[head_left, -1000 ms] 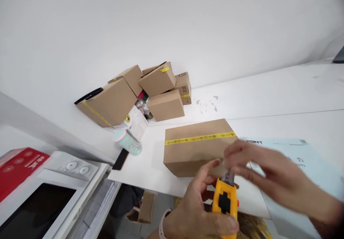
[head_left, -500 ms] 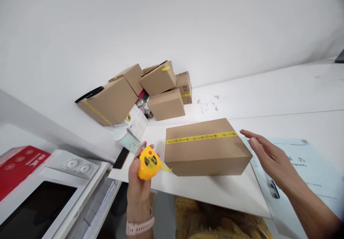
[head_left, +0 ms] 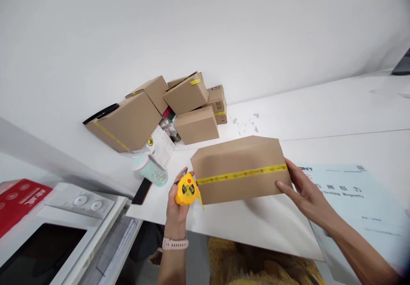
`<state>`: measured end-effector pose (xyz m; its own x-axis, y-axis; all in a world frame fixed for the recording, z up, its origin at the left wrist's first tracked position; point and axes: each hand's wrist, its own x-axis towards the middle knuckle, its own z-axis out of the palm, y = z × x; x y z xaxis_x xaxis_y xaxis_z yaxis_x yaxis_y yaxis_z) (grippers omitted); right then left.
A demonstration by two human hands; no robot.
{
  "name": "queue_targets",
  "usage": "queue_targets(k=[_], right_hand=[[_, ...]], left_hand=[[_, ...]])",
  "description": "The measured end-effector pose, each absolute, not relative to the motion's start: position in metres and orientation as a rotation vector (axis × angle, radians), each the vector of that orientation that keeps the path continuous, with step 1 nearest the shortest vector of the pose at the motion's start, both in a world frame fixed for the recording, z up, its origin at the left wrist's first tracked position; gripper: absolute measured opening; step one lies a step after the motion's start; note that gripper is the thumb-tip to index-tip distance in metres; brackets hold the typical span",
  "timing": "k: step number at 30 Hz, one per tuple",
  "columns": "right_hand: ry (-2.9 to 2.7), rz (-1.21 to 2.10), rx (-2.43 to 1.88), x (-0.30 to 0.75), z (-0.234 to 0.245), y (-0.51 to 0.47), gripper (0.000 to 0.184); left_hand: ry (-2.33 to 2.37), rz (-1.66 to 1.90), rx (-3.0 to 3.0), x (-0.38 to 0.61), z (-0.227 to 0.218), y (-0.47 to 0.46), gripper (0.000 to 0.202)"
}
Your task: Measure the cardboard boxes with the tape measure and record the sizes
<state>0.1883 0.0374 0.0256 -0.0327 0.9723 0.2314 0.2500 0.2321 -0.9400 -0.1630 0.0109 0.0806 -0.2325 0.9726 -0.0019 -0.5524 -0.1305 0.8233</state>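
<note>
A brown cardboard box with a strip of printed yellow tape along it is tilted over the white table. My right hand grips its right end, thumb on the taped face and fingers behind the edge. In my left hand is a yellow tape measure, a short end of its strap or blade hanging on the right. The tape measure is close against the box's left end; whether they touch I cannot tell.
Several cardboard boxes are stacked by the wall. A mint cup and a dark flat object sit left of my left hand. Pale blue printed sheets lie on the right. A microwave stands lower left.
My right hand has closed on the box's right end, and the box has tipped so its taped face turns toward me. My left hand moved right with the tape measure, up to the box.
</note>
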Motion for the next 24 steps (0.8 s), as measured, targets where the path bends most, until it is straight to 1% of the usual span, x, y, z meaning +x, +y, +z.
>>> queue_targets(k=[3,6,8,11,13,15,18,20,24], right_hand=[[-1.46,0.786,-1.235,0.18,-0.007,0.036,0.071],[-1.46,0.721,-1.319,0.174,-0.024,0.031,0.065],[-1.465,0.65,-1.402,0.176,-0.027,0.028,0.057],[-1.349,0.377,-1.637,0.194,-0.027,0.024,0.041],[-1.28,0.237,-1.846,0.213,-0.028,0.024,0.038],[-1.304,0.226,-2.049,0.229,-0.029,0.023,0.039],[-1.453,0.296,-2.26,0.24,-0.031,0.022,0.047],[-1.567,0.284,-2.327,0.237,-0.032,0.022,0.051],[-1.703,0.28,-2.288,0.233,-0.036,0.026,0.042]], left_hand=[[0.932,1.656,0.762,-0.161,0.067,0.015,0.046],[1.002,1.713,0.891,-0.163,0.064,0.021,0.042],[1.039,1.759,1.023,-0.166,0.074,0.026,0.044],[1.103,1.736,1.292,-0.165,0.103,0.037,0.055],[1.17,1.621,1.498,-0.157,0.123,0.048,0.067],[1.252,1.46,1.707,-0.141,0.137,0.061,0.071],[1.363,1.211,1.999,-0.114,0.144,0.085,0.067],[1.4,1.062,2.16,-0.1,0.141,0.102,0.062],[1.415,0.868,2.373,-0.087,0.133,0.125,0.052]])
